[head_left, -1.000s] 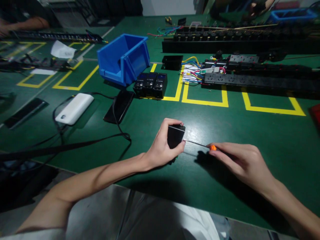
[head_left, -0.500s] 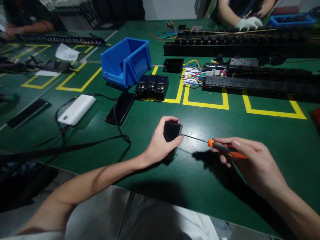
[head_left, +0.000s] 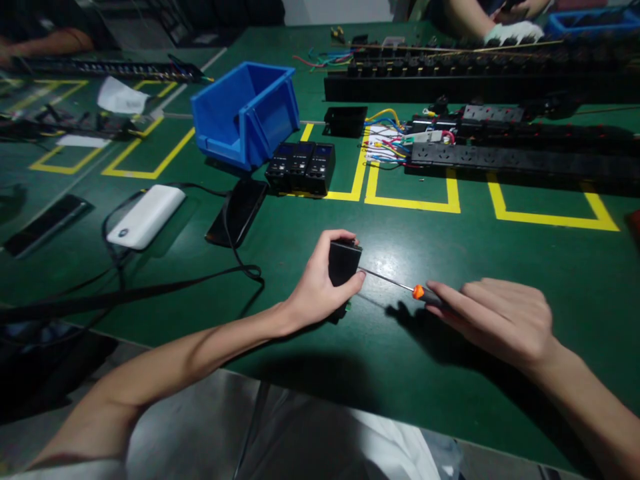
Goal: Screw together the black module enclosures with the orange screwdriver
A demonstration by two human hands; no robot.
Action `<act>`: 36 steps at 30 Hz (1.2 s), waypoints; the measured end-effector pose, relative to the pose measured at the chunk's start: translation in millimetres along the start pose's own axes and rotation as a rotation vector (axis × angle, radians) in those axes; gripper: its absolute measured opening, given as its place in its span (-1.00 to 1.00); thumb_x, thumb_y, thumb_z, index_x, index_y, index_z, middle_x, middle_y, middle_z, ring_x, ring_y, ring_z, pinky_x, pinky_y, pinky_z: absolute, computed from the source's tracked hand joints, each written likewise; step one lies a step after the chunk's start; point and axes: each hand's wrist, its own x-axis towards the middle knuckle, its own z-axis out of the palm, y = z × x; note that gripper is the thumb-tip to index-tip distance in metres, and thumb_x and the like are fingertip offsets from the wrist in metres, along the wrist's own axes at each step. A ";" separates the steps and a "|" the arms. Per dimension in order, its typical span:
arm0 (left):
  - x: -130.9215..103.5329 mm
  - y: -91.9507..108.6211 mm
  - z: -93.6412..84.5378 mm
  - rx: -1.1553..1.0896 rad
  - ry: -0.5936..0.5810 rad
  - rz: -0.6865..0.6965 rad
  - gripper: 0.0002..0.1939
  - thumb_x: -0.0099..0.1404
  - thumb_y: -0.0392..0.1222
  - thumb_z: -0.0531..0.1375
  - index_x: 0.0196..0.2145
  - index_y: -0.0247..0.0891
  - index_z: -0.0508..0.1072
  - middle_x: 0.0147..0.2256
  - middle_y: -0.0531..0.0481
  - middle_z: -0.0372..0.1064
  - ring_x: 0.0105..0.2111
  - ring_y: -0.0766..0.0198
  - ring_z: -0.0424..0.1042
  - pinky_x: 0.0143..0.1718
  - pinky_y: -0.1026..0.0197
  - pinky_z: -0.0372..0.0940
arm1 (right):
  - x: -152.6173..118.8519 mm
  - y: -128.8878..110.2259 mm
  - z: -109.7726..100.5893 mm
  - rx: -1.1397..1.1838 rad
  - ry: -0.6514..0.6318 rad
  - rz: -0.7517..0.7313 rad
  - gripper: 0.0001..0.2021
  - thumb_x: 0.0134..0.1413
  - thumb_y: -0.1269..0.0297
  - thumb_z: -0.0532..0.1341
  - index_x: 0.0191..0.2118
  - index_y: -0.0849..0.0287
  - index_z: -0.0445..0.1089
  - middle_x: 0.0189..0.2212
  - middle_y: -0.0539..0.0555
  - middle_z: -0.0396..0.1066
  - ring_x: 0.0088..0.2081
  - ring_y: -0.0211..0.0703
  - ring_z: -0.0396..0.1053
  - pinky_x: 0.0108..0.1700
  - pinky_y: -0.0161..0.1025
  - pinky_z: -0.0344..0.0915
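Note:
My left hand (head_left: 320, 283) is wrapped round a small black box-shaped module (head_left: 344, 263), holding it on edge at the green table (head_left: 310, 367). A bit of green shows at the module's lower end. In my right hand (head_left: 505, 320) is a screwdriver (head_left: 419, 292) with an orange and dark handle, the fist closed over its grip. The thin metal shaft points left, its tip at the module's right side near my left thumb. Whether the tip sits in a screw is too small to tell.
Beyond my hands stand several similar black modules (head_left: 301, 169) beside a blue bin (head_left: 245, 117). Black socket strips with wires (head_left: 460, 157) lie at the back right. To the left are a white power bank (head_left: 147, 217), a phone (head_left: 236, 213) and cables. A co-worker's gloved hand (head_left: 515, 32) is at the far side.
My right hand has rolled over on the screwdriver, its back now turned upward and the handle more covered. The left hand keeps its hold on the module. The view has shifted slightly.

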 end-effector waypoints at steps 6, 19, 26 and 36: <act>5.0 2.2 1.3 -0.066 0.055 0.001 -0.51 0.16 -0.23 0.33 0.01 -0.22 0.28 -0.07 -0.08 0.37 -0.08 0.19 0.41 0.02 0.08 0.34 | 7.9 -15.1 2.5 0.360 0.029 0.383 -0.77 0.16 0.19 0.34 -0.06 0.04 0.60 -0.43 0.05 0.51 -0.47 -0.23 0.39 -0.45 -0.30 0.25; -1.6 -0.9 -3.8 0.062 0.054 0.269 -0.40 0.17 -0.18 0.31 0.12 -0.20 0.20 0.01 -0.14 0.26 0.00 0.10 0.33 0.05 0.03 0.30 | 10.2 -16.5 11.0 0.905 -0.231 0.883 -0.62 0.23 -0.04 0.23 -0.33 0.19 0.58 -0.72 -0.07 0.20 -0.69 -0.36 0.10 -0.64 -0.38 -0.01; -1.1 -4.9 -2.6 -0.042 -0.030 0.130 -0.44 0.26 -0.08 0.28 0.14 -0.20 0.19 0.01 -0.15 0.30 -0.01 0.11 0.36 0.00 0.06 0.34 | -2.8 -10.7 0.5 -0.089 0.105 -0.027 -0.56 0.02 0.46 0.41 0.05 -0.01 0.56 -0.48 0.01 0.52 -0.55 -0.25 0.33 -0.51 -0.25 0.14; 1.9 -3.0 -4.6 0.018 0.071 0.314 -0.44 0.20 -0.15 0.30 0.11 -0.25 0.24 -0.02 -0.15 0.29 -0.02 0.13 0.34 0.04 0.04 0.31 | 17.7 -25.6 8.8 1.350 -0.225 1.187 -0.50 0.24 -0.15 0.13 -0.25 0.21 0.59 -0.69 0.00 0.31 -0.77 -0.42 -0.06 -0.74 -0.39 -0.21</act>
